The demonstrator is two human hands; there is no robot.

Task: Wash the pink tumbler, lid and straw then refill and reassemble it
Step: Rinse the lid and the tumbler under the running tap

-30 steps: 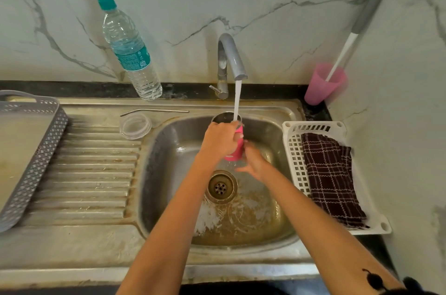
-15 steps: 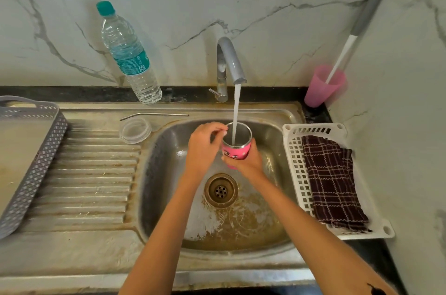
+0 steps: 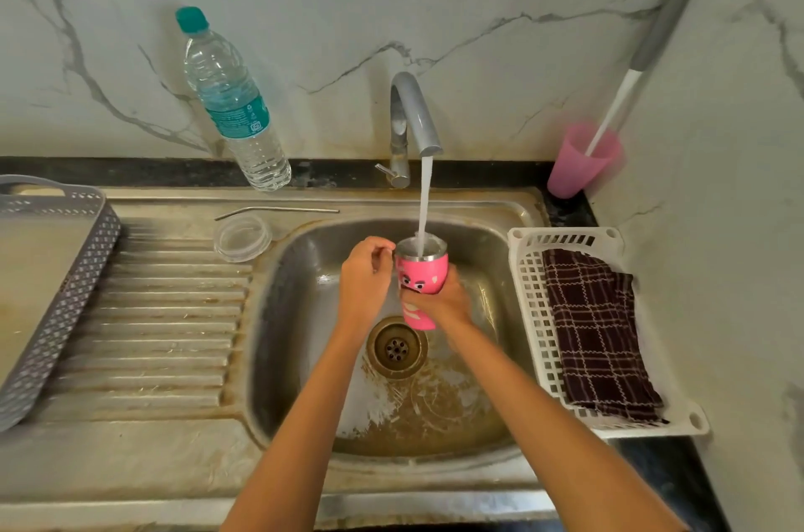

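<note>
Head view: tumbler [image 3: 420, 277] under tap [image 3: 413, 113]

Right hand [image 3: 450, 301] gripping tumbler [image 3: 420, 277], left hand [image 3: 364, 277] curled beside it

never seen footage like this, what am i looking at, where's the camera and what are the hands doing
There is no machine here: these are a person's two bare hands, filmed by one wide-angle camera worn on the head, looking down at a kitchen sink. The right hand grips a pink tumbler, mouth up, under the running tap, so water falls into it. The left hand is curled beside the rim; whether it holds it is unclear. On the drainboard to the left lie a metal straw and a clear lid, with a water bottle behind. A white basket with a checked cloth sits on the right.
</note>
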